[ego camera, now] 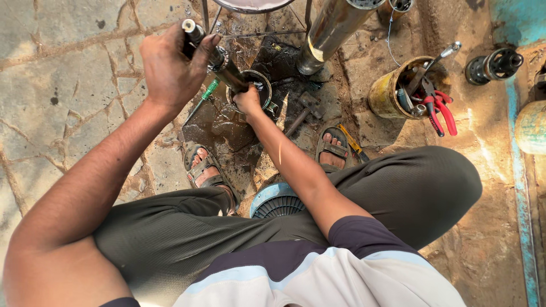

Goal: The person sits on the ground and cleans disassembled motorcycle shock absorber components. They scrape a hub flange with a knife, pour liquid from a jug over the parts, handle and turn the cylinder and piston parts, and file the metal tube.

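Note:
My left hand [170, 65] is closed around the upper end of a dark greasy metal shaft [219, 59] that slants down into a round metal housing [260, 85] on the oily ground. My right hand [248, 101] grips the lower end of the shaft at the rim of that housing. I sit with both sandalled feet [207, 170] planted just below the housing.
A hammer [304, 111] and a green-handled screwdriver [206, 95] lie beside the housing. A large steel cylinder [330, 31] leans at the top. A yellow tin [392, 94] holds red-handled pliers and tools. A black part [495, 63] stands far right. A blue ribbed cap [276, 199] lies between my legs.

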